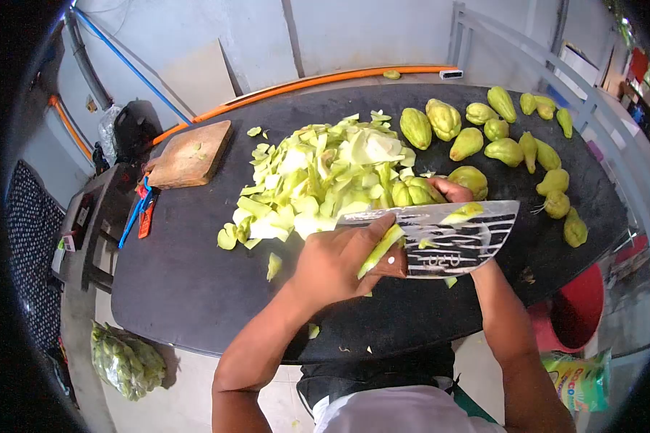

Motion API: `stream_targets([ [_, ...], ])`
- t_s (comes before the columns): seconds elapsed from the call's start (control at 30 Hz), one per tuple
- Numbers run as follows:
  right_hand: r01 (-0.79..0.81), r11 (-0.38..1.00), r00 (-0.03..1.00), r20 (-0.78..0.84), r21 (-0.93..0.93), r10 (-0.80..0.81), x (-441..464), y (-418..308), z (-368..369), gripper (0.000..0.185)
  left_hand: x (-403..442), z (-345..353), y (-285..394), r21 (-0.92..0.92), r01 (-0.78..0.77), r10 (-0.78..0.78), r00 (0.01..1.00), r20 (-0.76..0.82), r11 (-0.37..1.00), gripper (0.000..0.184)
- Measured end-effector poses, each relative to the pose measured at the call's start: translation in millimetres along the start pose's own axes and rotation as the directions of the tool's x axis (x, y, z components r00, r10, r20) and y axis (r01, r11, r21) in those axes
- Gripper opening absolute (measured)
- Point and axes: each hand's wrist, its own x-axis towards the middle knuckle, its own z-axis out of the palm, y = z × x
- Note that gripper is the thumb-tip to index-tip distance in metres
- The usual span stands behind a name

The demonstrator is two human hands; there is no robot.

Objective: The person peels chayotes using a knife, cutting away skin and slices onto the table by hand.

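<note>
My left hand (pixel 339 252) is wrapped round the wooden handle of a cleaver (pixel 469 242). Its broad blade points right, wet and streaked, with bits of green peel on it. A strip of peel (pixel 381 251) lies against the fingers and handle. Behind the blade, my right hand (pixel 451 189) is partly hidden, its fingers closed on a green chayote (pixel 413 193). That chayote sits at the right edge of a large heap of cut chayote pieces and peel (pixel 318 173). Another whole chayote (pixel 469 180) lies just beyond the right hand.
Several whole chayotes (pixel 504 151) lie across the right of the dark table (pixel 188 289). A wooden chopping board (pixel 189 155) is at the back left, beside an orange-handled tool (pixel 146 220). A red bin (pixel 574 310) and a bag of greens (pixel 126 364) stand below.
</note>
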Motion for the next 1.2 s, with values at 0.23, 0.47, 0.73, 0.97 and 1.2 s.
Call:
stream_targets([
  [0.23,0.081,0.993,0.996,0.039,-0.081,-0.078,-3.2,-1.9,-1.5,0.029,-1.2,0.7,1.0,-0.007,-0.025,0.025,1.000,0.015,1.000,0.052],
  [0.47,0.202,0.944,0.979,0.038,-0.260,-0.199,-10.7,-13.6,1.3,0.035,-2.5,-3.9,3.4,0.062,-0.038,0.035,0.998,0.047,0.997,0.052],
  [0.73,0.196,0.971,0.980,0.009,-0.136,-0.197,-11.7,-4.1,9.0,0.043,-9.9,3.2,-19.7,0.057,0.030,-0.029,1.000,-0.003,0.998,0.047],
  [0.97,0.141,0.981,0.990,0.030,-0.132,-0.138,-14.7,-38.4,1.9,0.056,-22.1,-16.5,-64.0,0.175,0.466,-0.469,0.883,-0.027,0.867,0.040],
  [1.2,-0.265,0.782,0.958,0.063,0.565,0.279,7.3,-12.3,-21.1,0.071,-12.6,-17.8,-55.1,0.144,0.577,-0.574,0.816,-0.071,0.804,0.036],
])
